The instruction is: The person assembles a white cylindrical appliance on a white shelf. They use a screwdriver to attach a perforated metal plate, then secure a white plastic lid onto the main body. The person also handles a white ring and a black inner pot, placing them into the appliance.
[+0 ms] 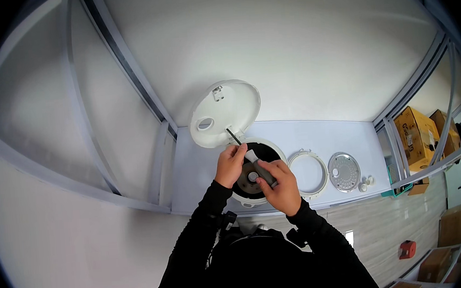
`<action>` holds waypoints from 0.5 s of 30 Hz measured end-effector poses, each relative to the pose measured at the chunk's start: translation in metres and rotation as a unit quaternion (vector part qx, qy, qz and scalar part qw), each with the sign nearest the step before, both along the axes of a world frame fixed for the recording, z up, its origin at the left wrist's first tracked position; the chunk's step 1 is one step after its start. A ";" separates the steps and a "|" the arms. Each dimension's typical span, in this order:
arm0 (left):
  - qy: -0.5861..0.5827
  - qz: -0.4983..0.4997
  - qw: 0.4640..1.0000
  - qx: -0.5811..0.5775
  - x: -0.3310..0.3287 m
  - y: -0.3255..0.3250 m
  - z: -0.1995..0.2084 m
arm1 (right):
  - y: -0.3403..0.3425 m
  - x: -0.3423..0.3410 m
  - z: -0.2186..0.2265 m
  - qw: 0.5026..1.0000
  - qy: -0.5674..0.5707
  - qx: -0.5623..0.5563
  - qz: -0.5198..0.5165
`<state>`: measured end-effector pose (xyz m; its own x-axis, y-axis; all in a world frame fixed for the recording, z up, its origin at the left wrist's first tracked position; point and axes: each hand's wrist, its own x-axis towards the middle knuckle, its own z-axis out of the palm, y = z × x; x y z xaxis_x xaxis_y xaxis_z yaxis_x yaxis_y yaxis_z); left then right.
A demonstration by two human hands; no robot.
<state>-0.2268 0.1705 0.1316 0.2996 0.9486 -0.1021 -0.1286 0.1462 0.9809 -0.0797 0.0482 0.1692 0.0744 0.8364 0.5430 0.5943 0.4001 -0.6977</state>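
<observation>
My right hand [280,187] is wrapped round the grey handle of a screwdriver [265,173]. The screwdriver's dark shaft slants up and left, its tip at the hinge side of a white round lid [241,108]. My left hand [229,167] is closed, with thumb and fingers pinching near the shaft's base. Below the hands stands a white rice cooker body [278,150], its dark inside partly hidden by them. A round heating plate [244,184] with a pale centre shows inside. The lid stands raised at the back of the body.
On the white table [343,132], right of the cooker, lie a white ring [325,175], a perforated metal disc [345,172] and several small white parts [363,187]. Metal frame posts flank the table. Cardboard boxes [417,138] stand at right; a red object [407,249] is on the floor.
</observation>
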 end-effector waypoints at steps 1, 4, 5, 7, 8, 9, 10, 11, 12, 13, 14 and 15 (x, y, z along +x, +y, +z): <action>0.002 -0.002 1.000 -0.002 0.000 -0.001 0.002 | -0.002 0.000 0.005 0.998 -0.064 0.027 -0.013; -0.017 -0.026 0.999 -0.032 -0.002 -0.003 0.009 | -0.002 -0.001 0.007 0.989 -0.136 0.054 -0.016; -0.026 -0.033 0.998 -0.046 -0.003 -0.002 0.010 | -0.001 -0.002 0.009 0.993 -0.104 0.046 -0.016; -0.045 -0.047 0.995 -0.074 -0.005 -0.001 0.011 | -0.001 -0.005 0.013 0.999 -0.042 0.028 -0.017; -0.022 -0.053 0.996 -0.064 -0.006 -0.001 0.011 | 0.001 -0.004 0.011 0.998 -0.041 0.039 -0.019; 0.001 -0.059 0.997 -0.054 -0.007 -0.001 0.011 | 0.003 -0.003 0.007 0.998 -0.040 0.049 -0.021; 0.024 -0.064 0.997 -0.044 -0.008 -0.002 0.013 | 0.004 -0.002 0.005 0.997 -0.039 0.059 -0.022; 0.029 -0.075 0.996 -0.031 -0.007 -0.003 0.014 | 0.004 -0.001 0.006 0.999 0.000 0.045 -0.003; 0.035 -0.085 0.996 -0.017 -0.005 -0.004 0.015 | 0.003 -0.001 0.006 0.999 0.039 0.032 0.015; 0.040 -0.096 0.995 -0.002 -0.003 -0.005 0.016 | 0.002 -0.001 0.006 0.996 0.079 0.020 0.033; 0.011 -0.103 0.994 -0.027 -0.003 -0.006 0.017 | 0.001 0.000 -0.002 0.981 0.182 -0.019 0.058; -0.019 -0.109 0.993 -0.051 -0.002 -0.007 0.018 | 0.002 0.002 -0.016 0.954 0.282 -0.057 0.081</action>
